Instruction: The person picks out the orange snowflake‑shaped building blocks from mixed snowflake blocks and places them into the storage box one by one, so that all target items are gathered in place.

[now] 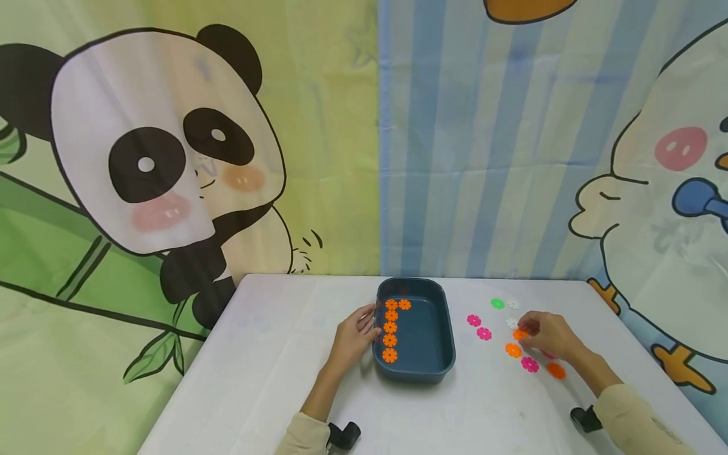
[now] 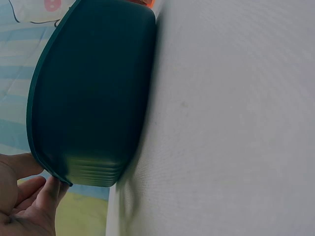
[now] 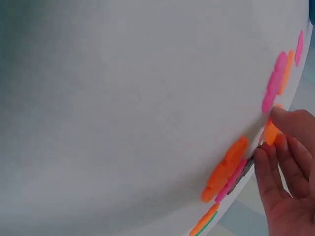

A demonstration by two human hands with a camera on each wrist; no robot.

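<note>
A dark blue tray stands on the white table, with several orange flower pieces in a column along its left side and one beside the top piece. My left hand grips the tray's left rim, thumb on one side and fingers on the other in the left wrist view, at the tray's edge. To the right of the tray, my right hand pinches an orange flower piece between thumb and fingers, just over the table among the scattered pieces.
Around my right hand lie pink pieces, a green piece, white pieces and orange pieces. Behind the table hangs a cloth with a cartoon panda and stripes.
</note>
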